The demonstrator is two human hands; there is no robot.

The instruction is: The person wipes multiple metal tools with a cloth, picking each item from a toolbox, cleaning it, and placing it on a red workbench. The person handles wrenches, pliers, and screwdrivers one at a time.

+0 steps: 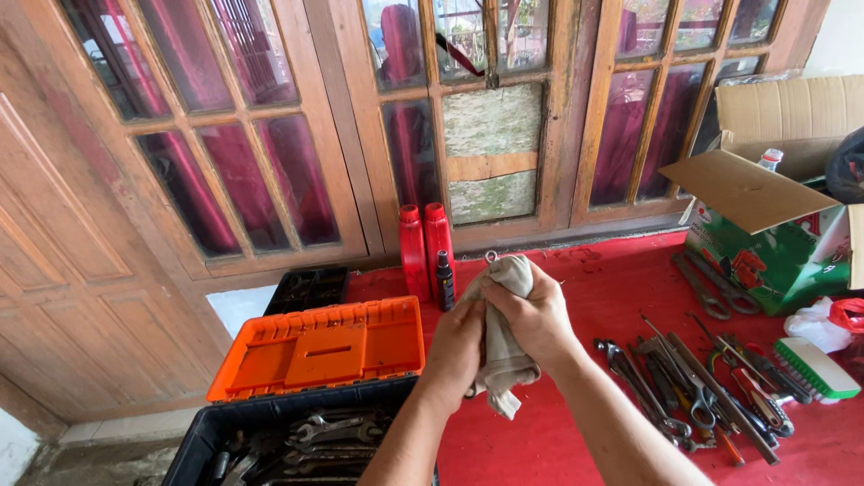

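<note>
Cloth: grey rag [504,346] bunched between both hands, metal tool tip [491,256] poking out on top.
Left grip [455,346]: closed on rag.
Right grip [533,317]: closed on rag.
Red bottles [426,247]: two, just behind.
Toolbox [270,423]: one, open.

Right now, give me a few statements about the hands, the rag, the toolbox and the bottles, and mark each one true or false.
1. Both hands, left hand and right hand, grip a crumpled grey cloth rag. True.
2. The black toolbox with the orange lid is shut. False: its lid stands open, with wrenches inside.
3. Two red plastic bottles stand against the wooden window frame. True.
4. The loose metal hand tools lie on a blue mat. False: the mat is red.
</note>
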